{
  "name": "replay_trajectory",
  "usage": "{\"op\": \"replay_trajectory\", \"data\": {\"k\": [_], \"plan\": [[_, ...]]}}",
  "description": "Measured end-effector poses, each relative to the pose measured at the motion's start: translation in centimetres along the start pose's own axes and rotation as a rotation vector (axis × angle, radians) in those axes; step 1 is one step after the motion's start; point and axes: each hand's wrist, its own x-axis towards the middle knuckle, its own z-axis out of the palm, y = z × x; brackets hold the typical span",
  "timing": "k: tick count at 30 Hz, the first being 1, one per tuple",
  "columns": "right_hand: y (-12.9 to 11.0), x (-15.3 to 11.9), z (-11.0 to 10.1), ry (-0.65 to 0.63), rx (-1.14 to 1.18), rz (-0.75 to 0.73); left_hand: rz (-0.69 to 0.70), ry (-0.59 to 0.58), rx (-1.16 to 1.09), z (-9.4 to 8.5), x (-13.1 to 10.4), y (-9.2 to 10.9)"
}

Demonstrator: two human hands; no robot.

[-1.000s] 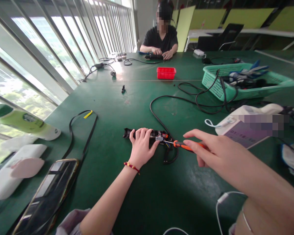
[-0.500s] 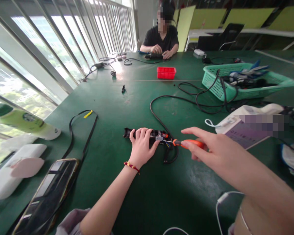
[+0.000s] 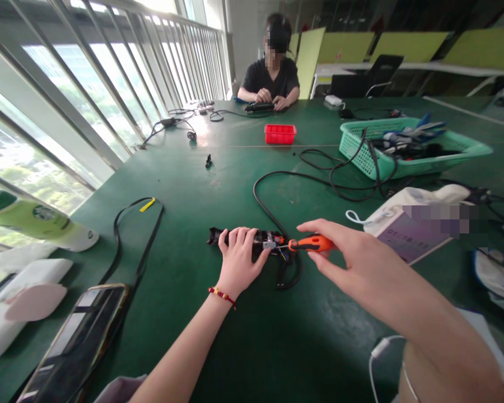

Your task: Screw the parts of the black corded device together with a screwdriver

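Note:
A black cylindrical device [image 3: 214, 236] lies on the green table, its inner parts and coloured wires showing at the right end. My left hand [image 3: 240, 260] rests over its middle with fingers curled round it, the thumb beside a small grey part [image 3: 269, 244]. My right hand [image 3: 344, 246] has the orange and black screwdriver [image 3: 313, 243] between thumb and fingers. The screwdriver's thin shaft points left and its tip is at the device's wired end; exact contact is too small to tell. A black cable [image 3: 273, 215] runs from the device.
Across the table [image 3: 185, 201] a person [image 3: 273, 73] handles a dark device. A red bin [image 3: 280, 134] stands mid-table. The green basket [image 3: 361, 154] with tools, a white-cased display [image 3: 420, 229] and cables are right. A bottle [image 3: 46, 221] and phone [image 3: 75, 341] lie left.
The view has shifted slightly, so the table items appear lower. The fingers of my right hand sit differently round the screwdriver handle, more of which now shows. My left hand stays on the device.

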Motion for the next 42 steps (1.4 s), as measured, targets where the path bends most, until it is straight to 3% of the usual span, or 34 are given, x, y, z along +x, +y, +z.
{"op": "replay_trajectory", "data": {"k": [9, 13, 16, 19, 23, 25, 28, 31, 35, 42], "plan": [[-2.8, 0.1, 0.7, -0.102, -0.001, -0.010, 0.190, -0.253, 0.203, -3.3, 1.0, -2.1], [-4.8, -0.3, 2.4, -0.206, -0.041, -0.132, 0.126, -0.340, 0.201, -4.5, 0.7, -2.1], [-5.6, -0.9, 4.8, -0.231, -0.079, -0.193, -0.037, -0.377, 0.203, -5.0, -0.2, -2.4], [-5.1, -2.2, 7.4, -0.200, -0.097, -0.314, -0.193, -0.337, 0.273, -5.7, -1.3, -3.8], [-2.5, -4.3, 10.3, -0.110, -0.045, -0.658, -0.378, -0.253, 0.345, -7.4, -2.6, -7.0], [-1.0, -5.0, 11.7, -0.056, -0.004, -0.761, -0.502, -0.216, 0.362, -8.6, -3.1, -8.4], [0.6, -5.3, 13.5, 0.017, 0.094, -0.714, -0.680, -0.197, 0.396, -10.5, -3.7, -9.8], [1.2, -5.0, 14.4, -0.001, 0.227, -0.651, -0.755, -0.105, 0.427, -11.6, -4.3, -10.6], [1.3, -4.6, 14.4, -0.045, 0.399, -0.539, -0.699, 0.053, 0.484, -11.5, -5.0, -11.5], [1.7, -4.8, 14.4, -0.070, 0.487, -0.476, -0.590, 0.077, 0.588, -9.9, -5.3, -12.0]]}}
